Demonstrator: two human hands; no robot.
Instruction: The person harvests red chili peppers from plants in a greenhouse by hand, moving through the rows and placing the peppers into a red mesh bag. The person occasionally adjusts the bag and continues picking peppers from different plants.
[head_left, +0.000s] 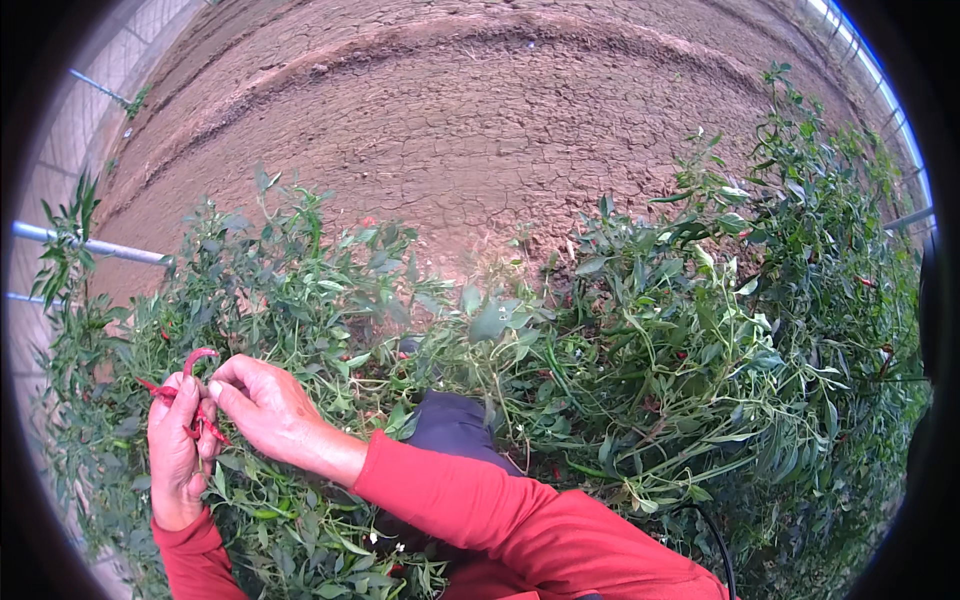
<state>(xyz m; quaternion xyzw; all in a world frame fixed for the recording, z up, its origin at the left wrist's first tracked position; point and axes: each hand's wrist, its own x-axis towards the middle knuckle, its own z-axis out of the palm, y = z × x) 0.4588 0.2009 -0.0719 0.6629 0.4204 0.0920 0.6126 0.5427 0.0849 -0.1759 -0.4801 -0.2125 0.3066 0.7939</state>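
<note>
At the left of the head view, my left hand (174, 442) is closed around several red chili peppers (201, 362). One curved pepper sticks up above the thumb, and others poke out between the fingers. My right hand (270, 409) is right beside it, thumb and forefinger pinched together close to the upright pepper. Whether anything small sits in that pinch is too fine to tell. Both hands are over leafy chili pepper plants (300, 292). Green chili peppers (274, 512) hang among the leaves below my hands.
Dense pepper plants (697, 337) spread across the right side, some stems leaning over. Cracked bare soil (465, 120) lies beyond the row. A metal pipe (120, 250) juts in at the left. My dark-trousered knee (457, 424) is among the plants. A black cable (716, 536) loops at lower right.
</note>
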